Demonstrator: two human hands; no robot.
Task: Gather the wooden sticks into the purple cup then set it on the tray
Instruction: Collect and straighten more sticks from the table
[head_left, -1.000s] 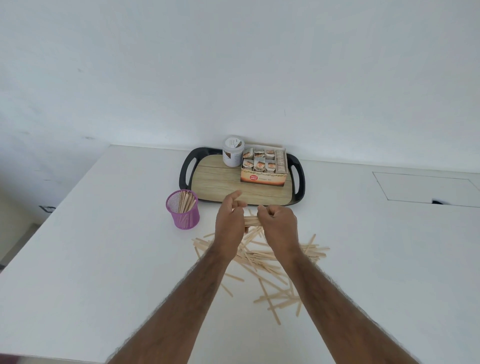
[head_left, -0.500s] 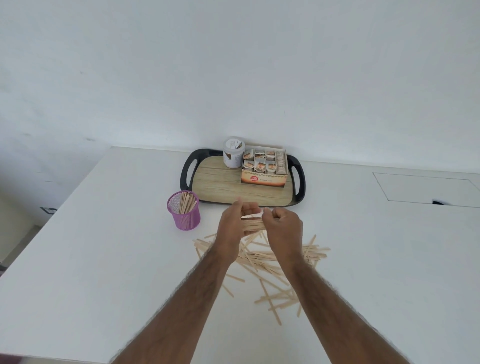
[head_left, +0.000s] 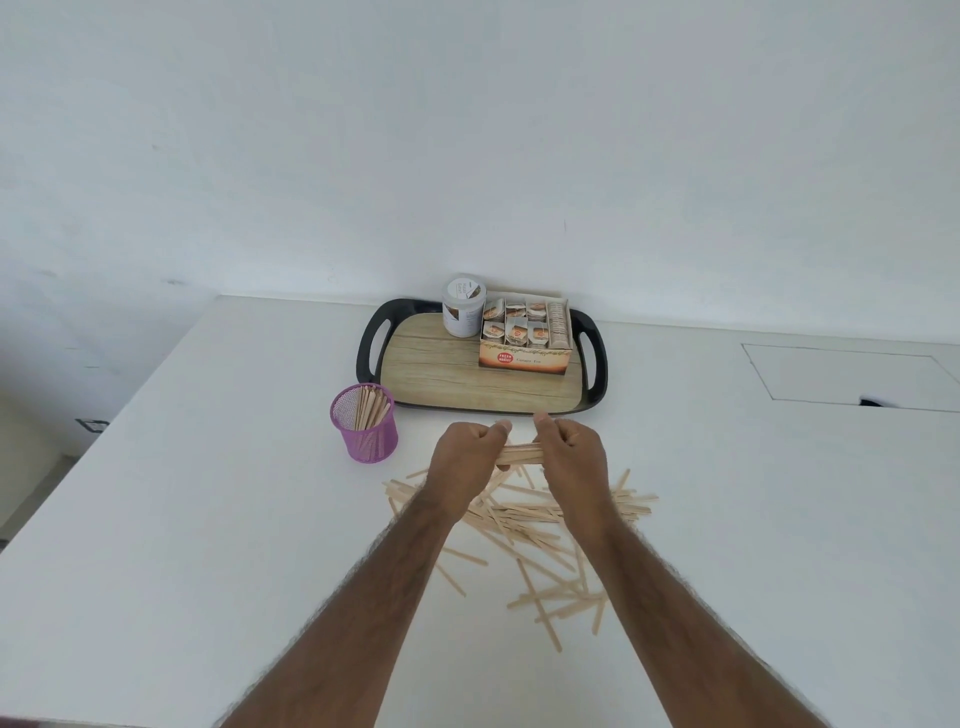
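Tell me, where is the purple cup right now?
In the head view, the purple mesh cup stands on the white table, just left of the left hand, by the near left corner of the black-handled wooden tray.

Your table: plain white top.
Far side: black-handled tray.
Just beside it: purple cup, upright.
Closer to you: wooden sticks, scattered loose.
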